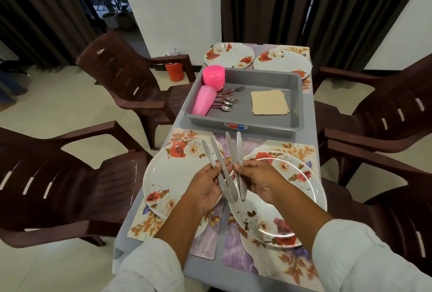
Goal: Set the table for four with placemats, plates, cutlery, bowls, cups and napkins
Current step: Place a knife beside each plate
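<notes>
- A grey tray (243,125) sits in the middle of the worktop (203,266). In its far-left corner stands a stack of pink bowls (213,76), and just nearer lie nested pink cups (204,101) on their side.
- Forks and spoons (226,101) lie loose on the tray floor, just right of the cups. A flat stack of tan napkins (268,102) lies further right, apart from them.
- The left hand (205,184) grips the left pair of knives (219,157). The right hand (257,179) pinches the right pair of knives (239,146). Both pairs are held above the gap between the near left plate (168,174) and the near right plate (292,174).
- All four knives run near to far, with their narrow ends pointing at the tray. The left pair leans far-left and the right pair goes almost straight away. The broad near ends converge between the hands.
- Fingers cover the middles of the knives.
- The cups hide part of the cutlery, so I cannot count it.
- The tray's far rim cuts off one far plate (280,62).
- Sleeves cover the near placemat (145,224) edges.
</notes>
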